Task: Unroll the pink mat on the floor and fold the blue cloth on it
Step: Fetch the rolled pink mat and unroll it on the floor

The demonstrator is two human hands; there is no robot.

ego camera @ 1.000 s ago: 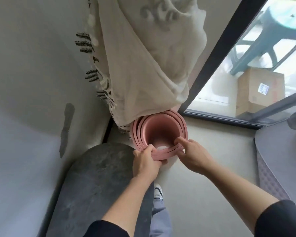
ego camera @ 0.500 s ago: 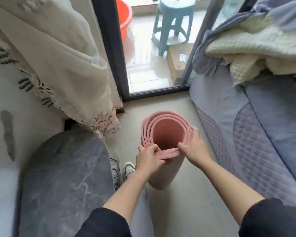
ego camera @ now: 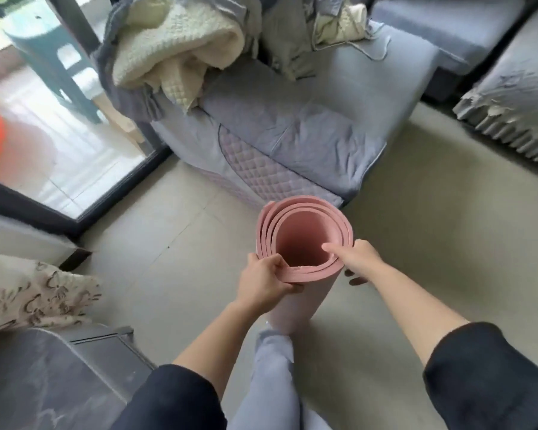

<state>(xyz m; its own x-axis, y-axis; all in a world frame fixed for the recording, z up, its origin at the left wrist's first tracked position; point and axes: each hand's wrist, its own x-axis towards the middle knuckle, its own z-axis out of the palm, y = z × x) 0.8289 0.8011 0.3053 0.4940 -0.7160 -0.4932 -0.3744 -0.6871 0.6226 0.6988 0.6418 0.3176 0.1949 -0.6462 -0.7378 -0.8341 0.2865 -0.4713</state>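
Note:
The pink mat (ego camera: 298,243) is rolled into a tube and stands upright in front of me, its open top end facing the camera. My left hand (ego camera: 261,280) grips the near left rim of the roll, thumb on top of the layers. My right hand (ego camera: 357,262) holds the right rim, thumb inside the tube and fingers outside. Blue-grey cloths (ego camera: 280,41) lie heaped on the sofa together with a cream blanket (ego camera: 168,51); I cannot tell which one is the blue cloth.
A blue-grey covered sofa (ego camera: 323,125) stands just beyond the mat, and another seat (ego camera: 510,97) at right. A glass door (ego camera: 59,125) is at left, a curtain hem (ego camera: 35,299) and a dark stone table (ego camera: 44,383) at lower left. Beige floor (ego camera: 432,243) extends to the right.
I have carried the rolled mat out of the curtain corner and turned right, toward the sofa and open floor. Both hands keep their hold on the top rim.

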